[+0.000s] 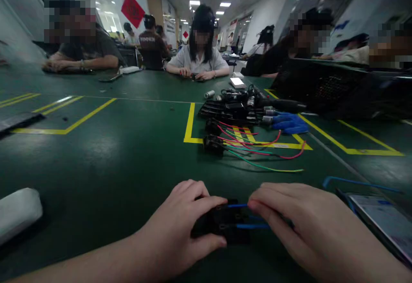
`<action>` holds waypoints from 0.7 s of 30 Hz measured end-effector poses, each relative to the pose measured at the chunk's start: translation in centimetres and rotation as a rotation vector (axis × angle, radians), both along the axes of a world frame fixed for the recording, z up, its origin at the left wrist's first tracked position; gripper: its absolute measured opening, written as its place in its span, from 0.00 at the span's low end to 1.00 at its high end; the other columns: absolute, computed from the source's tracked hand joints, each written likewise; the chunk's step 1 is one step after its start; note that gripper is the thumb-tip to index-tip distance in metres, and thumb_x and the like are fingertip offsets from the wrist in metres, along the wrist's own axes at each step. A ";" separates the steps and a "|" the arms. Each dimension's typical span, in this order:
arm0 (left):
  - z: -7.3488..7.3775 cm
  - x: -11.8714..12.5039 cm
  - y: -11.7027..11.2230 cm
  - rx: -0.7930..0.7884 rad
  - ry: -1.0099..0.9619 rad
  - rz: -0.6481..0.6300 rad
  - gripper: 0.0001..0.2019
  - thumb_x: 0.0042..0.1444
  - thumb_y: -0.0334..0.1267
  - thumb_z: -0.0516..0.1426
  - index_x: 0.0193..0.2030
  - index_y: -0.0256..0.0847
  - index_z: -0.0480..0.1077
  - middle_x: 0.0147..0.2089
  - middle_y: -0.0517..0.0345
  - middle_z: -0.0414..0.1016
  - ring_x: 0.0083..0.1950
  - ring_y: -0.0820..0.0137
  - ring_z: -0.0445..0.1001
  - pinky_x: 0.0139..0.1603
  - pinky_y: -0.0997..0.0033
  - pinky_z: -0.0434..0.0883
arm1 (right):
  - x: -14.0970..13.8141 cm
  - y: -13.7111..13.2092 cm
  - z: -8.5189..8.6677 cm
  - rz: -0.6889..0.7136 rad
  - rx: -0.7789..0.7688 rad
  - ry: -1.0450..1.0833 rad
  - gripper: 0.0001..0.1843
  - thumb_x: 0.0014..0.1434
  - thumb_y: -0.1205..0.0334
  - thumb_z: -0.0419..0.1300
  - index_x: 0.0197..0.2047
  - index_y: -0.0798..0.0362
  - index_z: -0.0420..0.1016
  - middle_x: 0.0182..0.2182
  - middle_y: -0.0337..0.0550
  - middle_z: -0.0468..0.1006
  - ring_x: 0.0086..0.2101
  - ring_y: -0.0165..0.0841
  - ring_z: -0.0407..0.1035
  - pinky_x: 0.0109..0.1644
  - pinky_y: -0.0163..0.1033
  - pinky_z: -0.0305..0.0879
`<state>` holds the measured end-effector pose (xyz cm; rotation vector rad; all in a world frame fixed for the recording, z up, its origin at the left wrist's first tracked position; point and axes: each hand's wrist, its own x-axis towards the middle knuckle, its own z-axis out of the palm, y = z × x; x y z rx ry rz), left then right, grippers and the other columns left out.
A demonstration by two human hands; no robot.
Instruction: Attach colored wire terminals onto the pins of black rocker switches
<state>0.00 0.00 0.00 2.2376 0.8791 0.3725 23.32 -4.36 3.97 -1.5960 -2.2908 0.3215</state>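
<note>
My left hand [180, 227] is closed around a small black connector block [222, 223] that rests on the green table [112, 158], thumb below and fingers over its top. My right hand [299, 227] pinches a blue wire [240, 206] where it enters the block. A second blue wire [252, 226] leaves the block lower down. Further out lie two more black connectors [214, 143] with red and green wires [260, 156] trailing to the right.
A pile of black parts and metal plugs [241, 105] sits beyond, with blue gloves [289, 123] beside it. A phone with a blue cable [383, 218] lies at right, a white object [17, 212] at left. Several people sit around the table's far side.
</note>
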 end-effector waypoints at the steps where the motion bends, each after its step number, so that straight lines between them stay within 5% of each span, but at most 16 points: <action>1: 0.1 0.1 -0.1 -0.001 0.008 0.000 0.25 0.55 0.32 0.68 0.60 0.46 0.73 0.48 0.54 0.70 0.50 0.58 0.68 0.51 0.55 0.68 | 0.3 0.4 -0.2 -0.007 -0.115 0.011 0.17 0.66 0.57 0.49 0.30 0.45 0.75 0.28 0.39 0.79 0.29 0.37 0.73 0.34 0.41 0.60; 6: 0.3 0.2 -0.4 0.000 0.024 -0.003 0.27 0.56 0.32 0.68 0.62 0.45 0.72 0.49 0.52 0.70 0.51 0.57 0.68 0.52 0.54 0.68 | 1.3 1.8 -1.1 -0.006 -0.441 0.045 0.19 0.68 0.53 0.50 0.28 0.47 0.73 0.26 0.37 0.79 0.29 0.35 0.73 0.32 0.38 0.62; 10: 0.1 0.1 -0.4 0.011 0.014 0.003 0.28 0.56 0.33 0.69 0.64 0.44 0.71 0.50 0.52 0.70 0.51 0.57 0.68 0.52 0.55 0.68 | 1.4 1.8 -0.8 0.000 -0.434 0.048 0.20 0.68 0.52 0.50 0.27 0.47 0.72 0.25 0.38 0.78 0.28 0.35 0.72 0.31 0.38 0.60; 17: 0.0 0.3 -0.1 0.029 0.024 -0.025 0.27 0.55 0.33 0.69 0.61 0.45 0.72 0.48 0.53 0.70 0.50 0.58 0.68 0.50 0.57 0.68 | 0.8 1.0 1.0 0.084 -0.178 0.108 0.17 0.65 0.58 0.51 0.27 0.46 0.73 0.23 0.37 0.77 0.25 0.32 0.70 0.28 0.37 0.59; 21: 0.1 0.3 -0.1 0.022 0.018 -0.021 0.26 0.55 0.34 0.70 0.60 0.44 0.73 0.47 0.53 0.70 0.50 0.58 0.68 0.50 0.56 0.68 | 1.0 1.6 0.2 0.049 -0.309 0.020 0.18 0.66 0.54 0.49 0.28 0.47 0.73 0.26 0.40 0.78 0.28 0.36 0.72 0.31 0.39 0.59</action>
